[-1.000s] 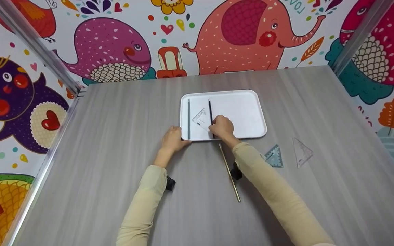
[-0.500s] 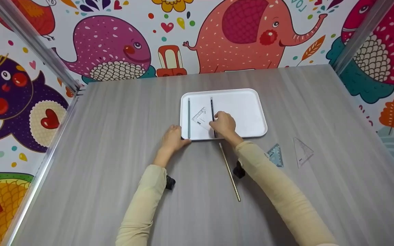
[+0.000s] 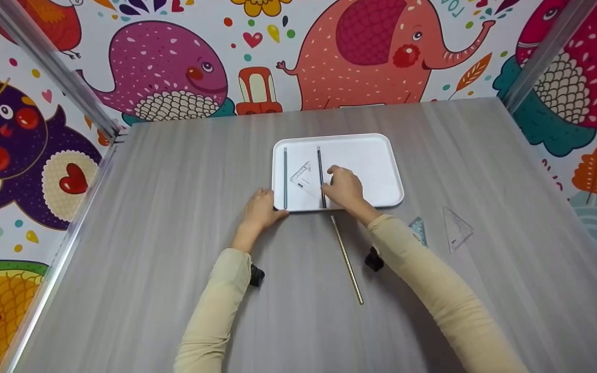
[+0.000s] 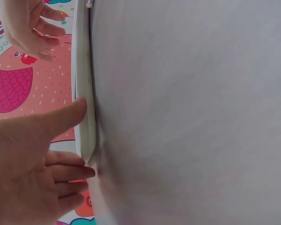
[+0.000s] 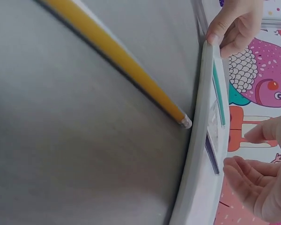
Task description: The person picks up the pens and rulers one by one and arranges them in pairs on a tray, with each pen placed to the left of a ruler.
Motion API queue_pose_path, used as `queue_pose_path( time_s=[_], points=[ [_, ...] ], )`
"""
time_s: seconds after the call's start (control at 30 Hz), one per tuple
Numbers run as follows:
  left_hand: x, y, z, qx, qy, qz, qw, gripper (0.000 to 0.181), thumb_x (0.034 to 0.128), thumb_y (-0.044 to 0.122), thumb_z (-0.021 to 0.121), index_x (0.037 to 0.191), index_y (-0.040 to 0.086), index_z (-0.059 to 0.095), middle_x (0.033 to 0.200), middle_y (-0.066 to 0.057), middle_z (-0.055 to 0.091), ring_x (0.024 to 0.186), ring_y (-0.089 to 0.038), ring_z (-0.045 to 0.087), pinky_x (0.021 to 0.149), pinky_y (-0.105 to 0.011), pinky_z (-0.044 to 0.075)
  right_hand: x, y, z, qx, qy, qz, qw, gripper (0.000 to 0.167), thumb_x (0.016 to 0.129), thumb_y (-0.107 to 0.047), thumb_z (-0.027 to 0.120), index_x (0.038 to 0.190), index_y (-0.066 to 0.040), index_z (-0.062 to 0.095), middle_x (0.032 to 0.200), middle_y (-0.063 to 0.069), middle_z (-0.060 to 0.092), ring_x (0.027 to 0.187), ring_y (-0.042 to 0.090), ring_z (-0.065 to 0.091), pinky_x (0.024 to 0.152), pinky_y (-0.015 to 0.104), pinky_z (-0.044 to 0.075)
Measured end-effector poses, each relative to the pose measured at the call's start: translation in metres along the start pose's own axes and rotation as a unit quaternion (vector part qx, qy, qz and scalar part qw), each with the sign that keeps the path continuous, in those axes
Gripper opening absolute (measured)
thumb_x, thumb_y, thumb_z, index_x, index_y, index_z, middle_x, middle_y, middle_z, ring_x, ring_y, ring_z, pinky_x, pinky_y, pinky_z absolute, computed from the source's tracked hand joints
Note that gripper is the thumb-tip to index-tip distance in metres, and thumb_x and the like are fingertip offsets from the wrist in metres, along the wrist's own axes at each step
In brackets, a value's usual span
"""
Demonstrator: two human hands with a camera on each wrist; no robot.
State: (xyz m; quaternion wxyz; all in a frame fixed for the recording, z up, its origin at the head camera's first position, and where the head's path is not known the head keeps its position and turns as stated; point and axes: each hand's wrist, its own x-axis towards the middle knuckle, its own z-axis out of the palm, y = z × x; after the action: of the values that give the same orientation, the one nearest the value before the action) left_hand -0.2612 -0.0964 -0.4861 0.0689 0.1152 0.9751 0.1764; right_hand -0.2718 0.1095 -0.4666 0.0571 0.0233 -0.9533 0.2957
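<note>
My left hand (image 3: 259, 209) holds the near left corner of the white tray (image 3: 376, 168), its thumb on the front rim and its fingers on the left side. Over the tray, my right hand (image 3: 344, 187) hovers beside a dark pencil (image 3: 320, 173). In the right wrist view, that hand's thumb and fingers (image 5: 257, 180) are apart with nothing between them. The dark pencil (image 5: 212, 154) lies on the tray. Left of it are a clear set square (image 3: 301, 177) and a green pencil (image 3: 285, 178).
A gold-yellow pencil (image 3: 347, 261) lies on the grey table (image 3: 174, 207) before the tray. To the right are a blue set square (image 3: 418, 230), partly covered by the right sleeve, and a clear triangle (image 3: 457, 230). Patterned walls stand behind and at both sides.
My right hand has let go of the dark pencil and shifted slightly right. The pencil moved a little right, and now lies on the tray. My left hand stays at the corner.
</note>
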Motion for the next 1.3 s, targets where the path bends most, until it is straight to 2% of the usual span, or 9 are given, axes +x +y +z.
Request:
queue_pose_path(
  time_s=[0.2,0.33,0.47,0.6,0.7,0.87,0.97,1.2,1.3],
  points=[
    [0.0,0.0,0.001,-0.002,0.003,0.002,1.0,0.06,0.0781,0.033,0.07,0.117,-0.008,0.051,0.12,-0.023,0.054,0.118,-0.034,0.043,0.102,-0.04,0.034,-0.006,0.002,-0.004,-0.016,0.008,-0.045,0.9988,0.038,0.076,-0.011,0.061,0.111,0.004,0.06,0.084,0.014,0.064,0.073,0.026,0.06,0.062,0.038,0.05],
    [0.0,0.0,0.001,-0.005,0.003,0.0,1.0,0.058,0.0776,0.033,0.07,0.115,-0.007,0.052,0.118,-0.022,0.055,0.115,-0.033,0.045,0.1,-0.04,0.036,-0.012,0.006,-0.005,-0.054,0.018,-0.102,0.9932,0.043,0.076,-0.014,0.065,0.114,0.005,0.058,0.098,0.02,0.063,0.085,0.032,0.061,0.07,0.042,0.051],
    [0.0,0.001,0.001,0.001,0.003,0.001,1.0,0.059,0.0782,0.033,0.07,0.116,-0.008,0.052,0.119,-0.022,0.054,0.116,-0.032,0.045,0.1,-0.039,0.036,-0.017,0.013,-0.006,-0.102,0.032,-0.165,0.9805,0.049,0.075,-0.017,0.068,0.117,0.004,0.056,0.107,0.021,0.06,0.095,0.035,0.058,0.083,0.045,0.047],
    [0.001,0.001,0.002,0.006,0.002,0.004,1.0,0.059,0.0791,0.033,0.069,0.117,-0.008,0.051,0.119,-0.022,0.054,0.115,-0.031,0.046,0.1,-0.039,0.036,-0.022,0.019,-0.009,-0.129,0.03,-0.203,0.9701,0.055,0.075,-0.02,0.069,0.123,0.003,0.052,0.12,0.022,0.053,0.11,0.037,0.049,0.096,0.052,0.035],
    [0.002,0.0,0.002,0.004,0.0,0.003,1.0,0.06,0.0789,0.033,0.069,0.118,-0.008,0.051,0.12,-0.022,0.054,0.117,-0.032,0.045,0.101,-0.038,0.034,-0.027,0.022,-0.011,-0.153,0.025,-0.224,0.9622,0.061,0.076,-0.022,0.069,0.128,0.001,0.047,0.128,0.023,0.046,0.119,0.038,0.041,0.1,0.058,0.028],
    [0.002,-0.001,0.002,0.0,-0.004,0.0,1.0,0.062,0.0787,0.033,0.069,0.12,-0.009,0.049,0.126,-0.024,0.05,0.124,-0.034,0.038,0.106,-0.038,0.028,-0.036,0.03,-0.012,-0.201,0.035,-0.268,0.9415,0.065,0.077,-0.027,0.068,0.131,0.0,0.043,0.134,0.024,0.04,0.124,0.038,0.036,0.1,0.059,0.026],
    [0.002,-0.001,0.002,-0.002,-0.007,-0.001,1.0,0.064,0.0788,0.033,0.069,0.121,-0.009,0.048,0.127,-0.025,0.048,0.126,-0.034,0.036,0.108,-0.038,0.025,-0.043,0.035,-0.012,-0.215,0.036,-0.28,0.9351,0.067,0.079,-0.032,0.066,0.134,-0.002,0.041,0.137,0.024,0.037,0.127,0.038,0.032,0.102,0.058,0.024],
    [0.002,-0.002,0.001,-0.005,-0.015,-0.002,0.9999,0.067,0.0794,0.034,0.068,0.124,-0.01,0.044,0.131,-0.025,0.045,0.129,-0.035,0.031,0.109,-0.039,0.021,-0.059,0.046,-0.015,-0.223,0.018,-0.274,0.9352,0.074,0.081,-0.043,0.059,0.138,-0.004,0.035,0.142,0.022,0.03,0.131,0.039,0.025,0.104,0.057,0.018],
    [0.002,-0.002,-0.001,-0.002,-0.011,-0.002,0.9999,0.065,0.0793,0.034,0.068,0.122,-0.01,0.046,0.128,-0.026,0.047,0.127,-0.035,0.034,0.108,-0.039,0.024,-0.063,0.05,-0.015,-0.224,0.021,-0.277,0.9341,0.074,0.081,-0.046,0.057,0.138,-0.003,0.035,0.141,0.023,0.031,0.13,0.04,0.025,0.103,0.059,0.018]
  ],
)
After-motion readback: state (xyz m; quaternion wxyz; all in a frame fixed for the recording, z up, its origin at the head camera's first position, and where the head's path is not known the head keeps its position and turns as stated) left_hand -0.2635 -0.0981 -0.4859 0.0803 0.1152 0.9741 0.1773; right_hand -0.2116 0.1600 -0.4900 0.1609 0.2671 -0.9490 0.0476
